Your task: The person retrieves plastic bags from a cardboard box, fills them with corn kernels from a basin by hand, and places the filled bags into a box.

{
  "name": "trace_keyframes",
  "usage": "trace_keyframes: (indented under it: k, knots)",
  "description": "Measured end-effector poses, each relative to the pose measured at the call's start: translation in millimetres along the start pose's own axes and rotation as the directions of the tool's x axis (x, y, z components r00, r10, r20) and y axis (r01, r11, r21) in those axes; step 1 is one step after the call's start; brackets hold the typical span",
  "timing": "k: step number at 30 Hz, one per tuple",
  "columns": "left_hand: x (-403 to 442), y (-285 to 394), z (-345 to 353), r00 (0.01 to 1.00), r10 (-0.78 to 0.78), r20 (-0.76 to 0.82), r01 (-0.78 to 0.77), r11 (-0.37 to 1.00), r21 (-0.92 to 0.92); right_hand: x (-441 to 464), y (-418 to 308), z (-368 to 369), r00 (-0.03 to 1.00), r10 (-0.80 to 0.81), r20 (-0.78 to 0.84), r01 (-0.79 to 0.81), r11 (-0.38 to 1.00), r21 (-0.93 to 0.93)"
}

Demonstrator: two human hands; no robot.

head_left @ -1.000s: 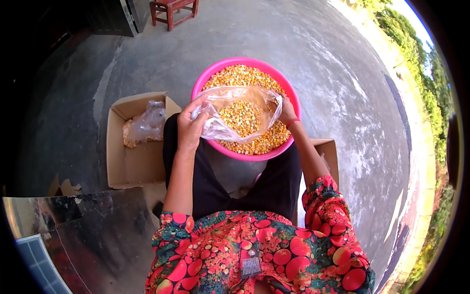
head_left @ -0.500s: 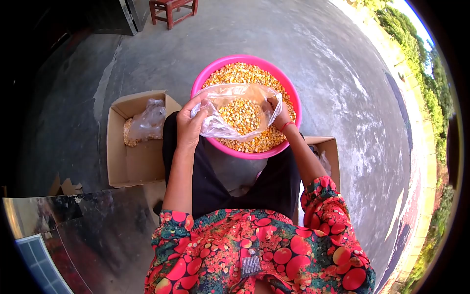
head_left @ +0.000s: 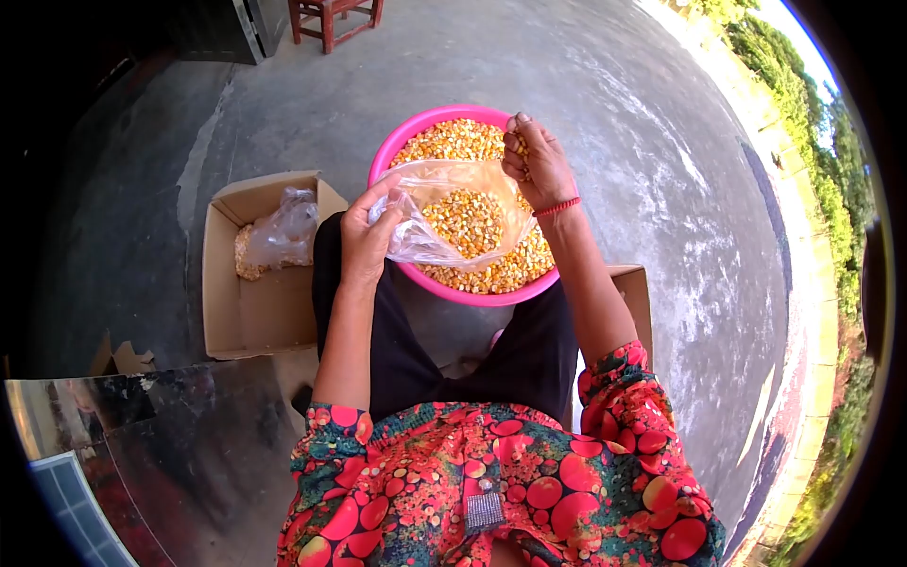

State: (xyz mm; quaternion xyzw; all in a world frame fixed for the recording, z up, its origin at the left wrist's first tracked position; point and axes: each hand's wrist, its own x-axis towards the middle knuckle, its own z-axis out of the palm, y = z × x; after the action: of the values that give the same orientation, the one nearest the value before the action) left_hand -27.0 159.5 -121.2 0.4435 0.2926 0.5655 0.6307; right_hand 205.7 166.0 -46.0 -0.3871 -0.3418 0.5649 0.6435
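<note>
A pink basin full of yellow corn kernels stands between my knees. Over it lies a clear plastic bag, its mouth spread wide and more kernels inside. My left hand pinches the bag's left edge between thumb and fingers. Above the basin's upper right rim, my right hand is closed around some corn kernels, a few showing between its curled fingers. A red bracelet circles that wrist, which hides part of the basin's right side.
On my left is an open cardboard box holding a filled plastic bag. Another cardboard box stands by my right knee, mostly hidden by my arm. A red wooden stool is on the concrete floor ahead.
My right hand has come out of the bag's right side and risen up over the basin rim, with corn kernels in its fist. The left hand keeps its hold on the bag.
</note>
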Motion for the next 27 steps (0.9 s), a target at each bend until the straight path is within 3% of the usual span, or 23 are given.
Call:
trace_keyframes:
  k: [3,5,7,8,10,11,13,15,17,19,21,22,23,25,27]
  knots:
    - [-1,1,-1,0.999,-0.05,-0.003,0.05,0.999,-0.011,-6,36,27,0.999,0.033,-0.036,-0.035,0.997,-0.066]
    - [-1,-1,-2,1.0,-0.023,0.015,0.023,1.0,-0.02,-4,64,24,0.991,0.045,0.126,-0.021,0.983,-0.182]
    - [-1,1,-1,1.0,-0.025,0.012,0.026,1.0,-0.01,-11,69,30,0.983,0.09,0.158,-0.027,0.932,-0.361]
    - [-1,1,-1,1.0,-0.029,0.011,0.029,1.0,-0.001,-12,69,30,0.983,0.092,0.158,-0.029,0.932,-0.361]
    - [0,-1,-3,1.0,-0.029,0.011,0.028,1.0,0.007,-16,59,28,0.97,-0.006,0.241,0.124,0.871,-0.475]
    - [1,-3,-4,1.0,-0.028,0.014,0.028,1.0,0.015,-19,46,26,0.982,0.024,0.19,0.064,0.896,-0.44]
    - [1,-3,-4,0.999,-0.03,0.016,0.029,1.0,0.006,-17,25,8,0.979,-0.148,0.143,0.202,0.823,-0.531]
    - [1,-3,-4,0.999,-0.031,0.018,0.031,1.0,-0.002,-13,9,-21,0.963,-0.268,0.001,0.23,0.827,-0.513]
    - [1,-1,-3,0.999,-0.047,0.026,0.048,0.999,-0.016,-2,14,-61,0.893,-0.445,-0.072,0.307,0.717,-0.625]
    - [2,-5,-5,0.999,-0.043,0.026,0.043,0.999,-0.014,0,32,-102,0.908,-0.401,-0.121,0.213,0.692,-0.69]
    - [2,-5,-4,0.999,-0.036,0.027,0.036,0.999,-0.011,-6,61,-135,0.946,-0.323,0.029,0.173,0.426,-0.888]
    - [1,-4,-3,0.999,-0.037,0.019,0.037,0.999,-0.008,-12,69,-140,0.959,-0.272,0.083,0.144,0.212,-0.967]
    - [0,-3,-3,0.999,-0.038,0.01,0.038,0.999,-0.002,-19,79,-144,0.98,-0.2,0.015,0.083,0.336,-0.938]
    - [1,-2,-3,0.999,-0.038,0.013,0.038,0.999,0.007,-27,86,-130,0.963,-0.201,0.177,0.178,-0.012,-0.984]
    - [0,-1,-1,0.999,-0.041,0.027,0.04,0.999,0.009,-30,83,-123,0.972,-0.147,0.184,0.186,-0.005,-0.983]
